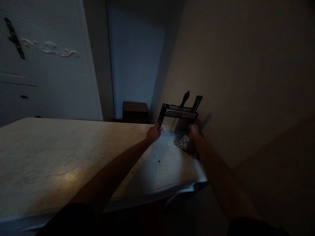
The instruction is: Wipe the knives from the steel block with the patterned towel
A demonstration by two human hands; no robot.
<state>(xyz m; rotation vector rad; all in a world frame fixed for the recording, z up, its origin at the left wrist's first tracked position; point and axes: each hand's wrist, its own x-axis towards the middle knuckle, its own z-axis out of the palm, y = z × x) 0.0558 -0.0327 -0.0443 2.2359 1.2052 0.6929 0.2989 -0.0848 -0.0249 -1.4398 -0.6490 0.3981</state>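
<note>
At the far right end of the table a knife holder (180, 112) with a metallic top bar and dark sides is gripped between my hands. Two black knife handles, one on the left (185, 99) and one on the right (196, 104), stick up out of its slots. My left hand (154, 132) is closed round its left side. On the right side, in shadow, my right hand (194, 131) is closed against the holder. A patterned cloth (185, 143) bunches just under that hand; whether the fingers also hold it I cannot tell.
The pale marble-look table (93, 147) stretches left, with a few dark specks near its front edge. A wall (233, 82) rises close on the right. Behind stand a small brown cabinet (135, 107) and a white cupboard (56, 72). The light is dim.
</note>
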